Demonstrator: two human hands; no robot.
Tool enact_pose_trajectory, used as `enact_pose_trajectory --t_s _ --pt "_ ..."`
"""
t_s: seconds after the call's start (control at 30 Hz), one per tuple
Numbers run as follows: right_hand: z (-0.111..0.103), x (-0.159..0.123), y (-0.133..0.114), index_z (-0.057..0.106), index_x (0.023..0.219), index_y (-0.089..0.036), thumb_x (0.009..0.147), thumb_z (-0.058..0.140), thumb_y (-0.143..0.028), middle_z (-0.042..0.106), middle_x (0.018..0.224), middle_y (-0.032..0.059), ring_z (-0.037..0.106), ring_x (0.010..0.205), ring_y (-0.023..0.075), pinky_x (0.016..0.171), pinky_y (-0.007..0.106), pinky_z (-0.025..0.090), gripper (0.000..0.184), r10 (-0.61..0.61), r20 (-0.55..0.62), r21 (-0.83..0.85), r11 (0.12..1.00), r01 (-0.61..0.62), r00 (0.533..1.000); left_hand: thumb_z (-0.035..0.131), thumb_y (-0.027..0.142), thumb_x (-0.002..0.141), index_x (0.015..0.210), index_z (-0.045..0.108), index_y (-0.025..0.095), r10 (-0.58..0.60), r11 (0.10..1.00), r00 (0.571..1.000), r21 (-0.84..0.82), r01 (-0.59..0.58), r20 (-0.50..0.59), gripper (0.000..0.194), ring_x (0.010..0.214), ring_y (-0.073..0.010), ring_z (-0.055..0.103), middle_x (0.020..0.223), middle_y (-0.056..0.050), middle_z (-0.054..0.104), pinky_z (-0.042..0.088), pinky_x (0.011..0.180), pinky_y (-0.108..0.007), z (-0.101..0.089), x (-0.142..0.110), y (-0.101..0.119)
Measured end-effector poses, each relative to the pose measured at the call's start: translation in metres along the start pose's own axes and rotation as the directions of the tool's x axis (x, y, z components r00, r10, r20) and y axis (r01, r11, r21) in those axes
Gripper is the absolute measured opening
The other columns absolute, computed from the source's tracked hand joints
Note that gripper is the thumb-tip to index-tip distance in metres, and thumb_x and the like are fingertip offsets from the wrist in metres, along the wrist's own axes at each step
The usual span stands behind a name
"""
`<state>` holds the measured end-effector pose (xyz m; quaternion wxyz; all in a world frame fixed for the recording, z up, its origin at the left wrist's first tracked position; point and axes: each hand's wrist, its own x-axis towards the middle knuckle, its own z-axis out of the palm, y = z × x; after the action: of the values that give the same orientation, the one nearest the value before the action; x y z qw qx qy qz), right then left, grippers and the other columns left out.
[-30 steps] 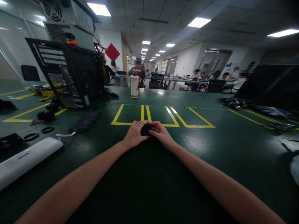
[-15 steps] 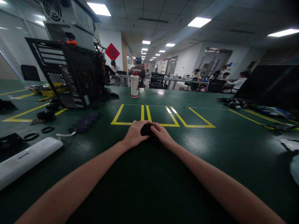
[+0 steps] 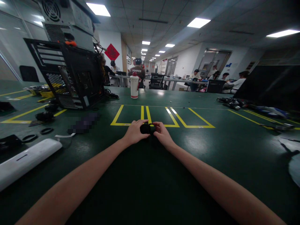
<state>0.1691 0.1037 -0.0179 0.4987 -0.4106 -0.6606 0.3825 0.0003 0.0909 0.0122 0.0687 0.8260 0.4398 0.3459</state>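
Between my hands, just above the green tabletop, is a small black cylinder (image 3: 145,128) that looks like a lens barrel. My left hand (image 3: 134,132) wraps its left end, thumb below and fingers over the top. At the cylinder's right end my right hand (image 3: 162,133) pinches a dark, round-edged piece (image 3: 152,128), like a ring or cap, between thumb and fingers. Whether the two pieces are joined or slightly apart I cannot tell. The inner sides of both are hidden by my fingers.
Yellow tape outlines (image 3: 145,125) mark the green table (image 3: 199,156). A white cup (image 3: 134,87) stands farther back. On the left are an open computer case (image 3: 70,75), black rings (image 3: 47,130) and a white power-strip-like box (image 3: 30,159). Cables (image 3: 232,102) lie at right; people sit beyond.
My right hand has shifted slightly to the right along the cylinder, and the round-edged piece at its end now shows. My left hand keeps its grip. The view has turned slightly.
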Motion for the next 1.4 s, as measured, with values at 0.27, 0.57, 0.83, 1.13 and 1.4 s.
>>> enact_pose_trajectory --t_s 0.27,0.57,0.83,1.13,1.4 --pt "0.002 -0.007 -0.007 0.040 0.118 -0.018 0.063 0.060 -0.024 0.047 0.117 0.0081 0.045 0.110 0.0213 0.096 0.039 0.033 0.059 -0.053 0.110 -0.363 0.928 0.090 0.993 0.068 0.040 0.062 0.118 0.046 0.020 -0.222 0.947 0.958 -0.197 0.256 0.180 0.063 0.098 -0.0235 0.056 0.114 -0.007 0.056 0.044 0.083 -0.035 0.001 0.009 -0.016" --pt "0.007 -0.003 -0.010 0.048 0.115 -0.013 0.070 0.059 -0.033 0.048 0.122 0.0135 0.037 0.121 0.0240 0.099 0.041 0.030 0.050 -0.092 0.151 -0.477 0.865 0.154 0.984 0.071 0.036 0.060 0.117 0.047 0.019 -0.294 0.885 0.947 -0.337 0.321 0.128 0.064 0.099 -0.0228 0.056 0.118 -0.009 0.053 0.043 0.086 -0.036 0.008 0.004 -0.016" --pt "0.005 -0.001 -0.009 0.047 0.115 -0.015 0.064 0.064 -0.039 0.050 0.118 0.0124 0.042 0.115 0.0247 0.096 0.041 0.033 0.059 -0.123 0.164 -0.535 0.823 0.193 0.979 0.070 0.030 0.062 0.116 0.049 0.017 -0.253 0.873 0.961 -0.401 0.276 0.111 0.060 0.104 -0.0201 0.052 0.115 -0.008 0.055 0.041 0.090 -0.033 0.011 0.005 -0.015" --pt "-0.020 -0.038 -0.030 0.044 0.117 -0.017 0.075 0.052 -0.026 0.052 0.115 0.0096 0.048 0.107 0.0207 0.092 0.037 0.037 0.044 0.036 0.205 -0.627 0.772 0.103 0.978 0.071 0.029 0.061 0.116 0.048 0.020 -0.219 0.845 0.952 -0.446 0.296 0.216 0.060 0.106 -0.0208 0.051 0.116 -0.007 0.053 0.041 0.090 -0.034 -0.003 -0.016 0.003" --pt "-0.020 -0.149 -0.114 0.041 0.121 -0.018 0.065 0.059 -0.019 0.054 0.112 0.0091 0.051 0.101 0.0196 0.089 0.031 0.041 0.058 0.315 0.404 -0.580 0.814 -0.026 0.859 0.071 0.035 0.056 0.116 0.047 0.030 -0.209 0.850 0.859 -0.348 0.396 0.468 0.064 0.098 -0.0222 0.053 0.109 -0.001 0.056 0.044 0.084 -0.034 -0.056 -0.120 0.088"
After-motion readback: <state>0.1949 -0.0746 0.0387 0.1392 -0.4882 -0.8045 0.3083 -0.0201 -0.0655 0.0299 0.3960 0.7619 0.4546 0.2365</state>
